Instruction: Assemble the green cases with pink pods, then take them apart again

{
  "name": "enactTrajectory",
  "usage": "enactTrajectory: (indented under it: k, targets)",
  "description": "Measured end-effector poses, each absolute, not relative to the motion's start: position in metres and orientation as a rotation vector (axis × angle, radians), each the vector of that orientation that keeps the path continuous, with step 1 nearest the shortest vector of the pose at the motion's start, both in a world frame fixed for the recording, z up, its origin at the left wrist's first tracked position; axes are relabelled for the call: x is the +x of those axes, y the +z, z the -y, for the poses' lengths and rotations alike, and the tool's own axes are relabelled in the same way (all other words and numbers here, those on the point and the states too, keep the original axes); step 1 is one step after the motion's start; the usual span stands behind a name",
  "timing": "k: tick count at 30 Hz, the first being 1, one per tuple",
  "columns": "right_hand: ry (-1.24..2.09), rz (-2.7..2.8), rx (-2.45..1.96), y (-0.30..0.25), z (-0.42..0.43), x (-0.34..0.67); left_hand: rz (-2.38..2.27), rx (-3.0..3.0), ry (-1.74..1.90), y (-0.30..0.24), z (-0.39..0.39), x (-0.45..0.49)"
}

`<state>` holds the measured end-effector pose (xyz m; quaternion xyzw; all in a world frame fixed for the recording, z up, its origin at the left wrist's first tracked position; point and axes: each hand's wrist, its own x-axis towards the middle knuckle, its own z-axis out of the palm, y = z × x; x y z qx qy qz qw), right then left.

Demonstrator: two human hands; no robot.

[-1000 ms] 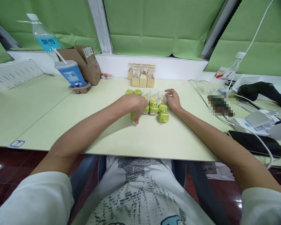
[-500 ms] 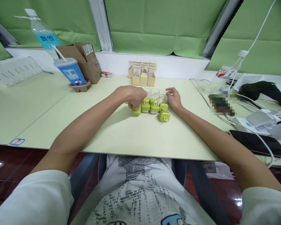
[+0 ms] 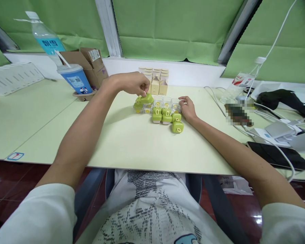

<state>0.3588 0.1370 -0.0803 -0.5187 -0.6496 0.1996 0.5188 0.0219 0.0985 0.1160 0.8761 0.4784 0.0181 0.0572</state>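
My left hand [image 3: 139, 84] is closed in a pinch at the top of a small glossy green case [image 3: 147, 99], which is over the left part of a group of clear plastic cases [image 3: 167, 101]. Beside it is another green piece [image 3: 138, 105]; how the two meet is hard to make out. Resting on the table, my right hand [image 3: 188, 108] has its fingers partly extended at the right end of the clear cases, seemingly touching them. In front of these sit several small green cases [image 3: 167, 118] with pale loops, and one green case [image 3: 177, 127] stands nearest me.
Small open cream cartons [image 3: 155, 84] stand by the back wall. To the left are a blue cup [image 3: 77, 79], a brown cardboard box [image 3: 95, 67] and a tall bottle [image 3: 47, 40]. Cables, a clear bottle [image 3: 241, 83] and a black tablet [image 3: 279, 155] lie at the right.
My left hand has risen and moved back from the front row of green cases, carrying a green case over the clear ones. The right hand stays at the right end.
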Motion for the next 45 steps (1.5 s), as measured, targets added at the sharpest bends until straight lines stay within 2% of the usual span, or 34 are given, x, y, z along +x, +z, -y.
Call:
enactTrajectory:
  k: [6,29,39,45]
  targets:
    - [0.485,1.546,-1.246,-0.08,-0.136,0.358,-1.374,2.603,0.152,0.103,-0.106,0.03]
    - [0.496,1.527,-1.245,-0.082,-0.138,0.357,-1.33,2.614,0.086,0.082,-0.11,0.044]
    - [0.495,1.533,-1.249,-0.082,-0.138,0.358,-1.404,2.68,-0.138,0.096,-0.099,0.046]
    - [0.481,1.542,-1.258,-0.083,-0.139,0.358,-1.43,2.703,-0.142,0.096,-0.095,0.05]
